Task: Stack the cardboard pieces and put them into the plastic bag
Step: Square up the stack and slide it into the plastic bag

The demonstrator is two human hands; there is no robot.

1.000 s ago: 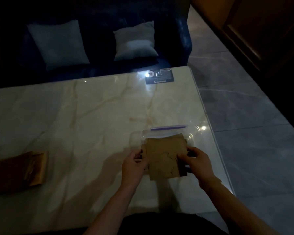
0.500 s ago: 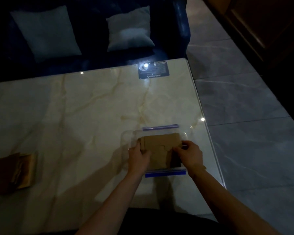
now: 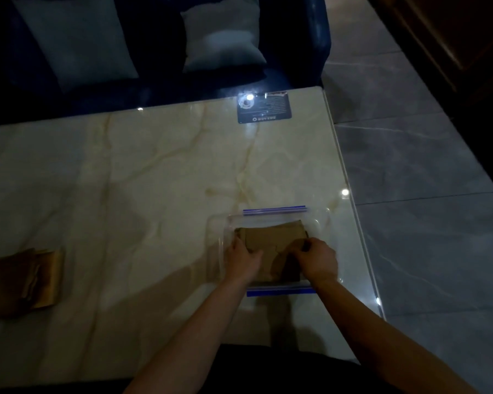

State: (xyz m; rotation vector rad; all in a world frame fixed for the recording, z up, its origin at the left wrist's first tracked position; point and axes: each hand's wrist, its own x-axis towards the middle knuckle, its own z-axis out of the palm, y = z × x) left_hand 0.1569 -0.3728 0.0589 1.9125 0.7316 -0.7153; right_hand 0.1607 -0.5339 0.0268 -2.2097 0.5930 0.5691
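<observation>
Cardboard pieces (image 3: 271, 245), brown, flat and stacked, sit in the lower right of the frame inside a clear plastic zip bag (image 3: 319, 223) with blue strips along its near and far edges. How many pieces make up the stack cannot be told in the dim light.

Nearest the camera, two bare forearms reach up from the bottom edge. One left hand (image 3: 244, 261) presses on the stack's left side, fingers curled over its edge; one right hand (image 3: 318, 263) pinches the right side. Both hold the cardboard, seemingly pushing it deeper into the bag.

Likely trouble from here: a cardboard corner could catch on the film and buckle it, or the stack could fan apart if the hands push unevenly. The slick bag might also slide on the glossy pale marble table (image 3: 154, 180) towards its right edge.

At centre left lies one golden-brown folded item (image 3: 26, 280). Farther off, upper centre, rests one dark printed card (image 3: 265, 108). Beyond, two pale cushions (image 3: 222, 35) lean on a dark blue sofa (image 3: 293, 38).
</observation>
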